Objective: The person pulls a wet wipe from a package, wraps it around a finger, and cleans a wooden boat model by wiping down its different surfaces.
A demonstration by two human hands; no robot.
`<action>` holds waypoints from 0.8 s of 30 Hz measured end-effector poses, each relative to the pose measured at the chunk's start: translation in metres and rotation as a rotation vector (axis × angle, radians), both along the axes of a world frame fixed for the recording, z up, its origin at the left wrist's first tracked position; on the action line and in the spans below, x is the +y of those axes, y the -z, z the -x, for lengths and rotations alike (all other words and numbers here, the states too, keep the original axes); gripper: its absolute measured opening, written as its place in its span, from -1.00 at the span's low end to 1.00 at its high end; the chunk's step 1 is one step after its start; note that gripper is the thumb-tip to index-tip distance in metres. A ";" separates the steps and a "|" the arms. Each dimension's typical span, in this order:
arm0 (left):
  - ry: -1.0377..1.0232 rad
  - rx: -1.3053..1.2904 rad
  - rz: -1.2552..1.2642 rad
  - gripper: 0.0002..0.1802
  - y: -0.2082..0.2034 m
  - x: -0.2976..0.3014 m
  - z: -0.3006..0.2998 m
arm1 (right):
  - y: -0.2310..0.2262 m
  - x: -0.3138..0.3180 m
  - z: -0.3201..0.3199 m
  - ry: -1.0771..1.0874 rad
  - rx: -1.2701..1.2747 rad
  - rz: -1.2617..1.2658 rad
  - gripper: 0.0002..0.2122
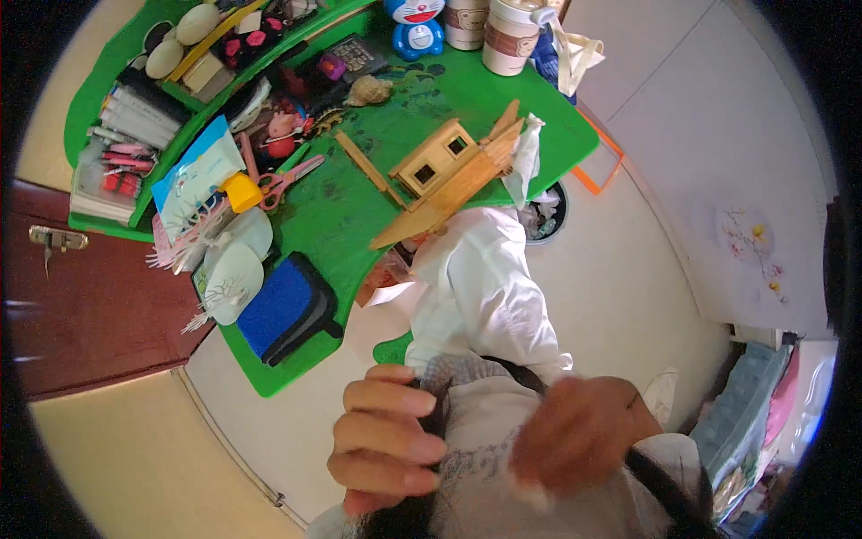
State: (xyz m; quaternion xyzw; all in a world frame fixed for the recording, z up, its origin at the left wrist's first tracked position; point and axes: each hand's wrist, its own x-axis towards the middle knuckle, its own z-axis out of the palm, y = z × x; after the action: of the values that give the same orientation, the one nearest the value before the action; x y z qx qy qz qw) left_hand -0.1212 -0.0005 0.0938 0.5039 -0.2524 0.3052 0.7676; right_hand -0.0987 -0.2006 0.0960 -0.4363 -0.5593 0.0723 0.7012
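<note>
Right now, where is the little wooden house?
In the head view, the wooden house sits on the green desk, right of the pink scissors, beside a white tissue.

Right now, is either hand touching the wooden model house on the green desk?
No. The left hand and right hand are both close to the person's chest on clothing, well apart from the wooden model house on the green desk.

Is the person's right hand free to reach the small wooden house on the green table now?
Probably not at once: the right hand is down at the grey garment, apparently gripping it, apart from the wooden house.
</note>
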 end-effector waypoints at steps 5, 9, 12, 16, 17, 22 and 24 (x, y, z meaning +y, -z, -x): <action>-0.020 0.175 -0.488 -0.38 0.020 0.015 -0.017 | 0.141 -0.026 0.012 1.290 0.445 0.277 -0.85; 0.004 0.395 -0.626 -0.66 0.045 0.022 -0.030 | 0.248 -0.084 -0.017 1.461 1.224 0.416 -0.75; -0.004 0.512 -0.680 -0.74 0.062 0.027 -0.040 | 0.315 -0.119 -0.043 1.524 1.199 0.487 -0.71; -0.074 0.610 -0.725 -0.77 0.070 0.029 -0.055 | 0.359 -0.151 -0.098 1.437 1.212 0.301 -0.64; -0.063 0.605 -0.724 -0.77 0.071 0.029 -0.060 | 0.373 -0.161 -0.106 1.491 1.228 0.458 -0.62; -0.342 0.465 -0.957 -0.73 0.073 0.040 -0.079 | 0.398 -0.152 -0.098 1.470 1.270 0.798 -0.60; -0.396 0.446 -1.012 -0.70 0.068 0.045 -0.088 | 0.385 -0.144 -0.077 1.409 1.306 0.694 -0.64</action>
State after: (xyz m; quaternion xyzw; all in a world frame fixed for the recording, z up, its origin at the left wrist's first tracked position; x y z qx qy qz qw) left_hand -0.0332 0.0443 0.0255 0.8974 -0.1001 0.1709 0.3943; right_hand -0.0213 -0.3448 -0.2888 -0.7206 0.3679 0.0252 0.5871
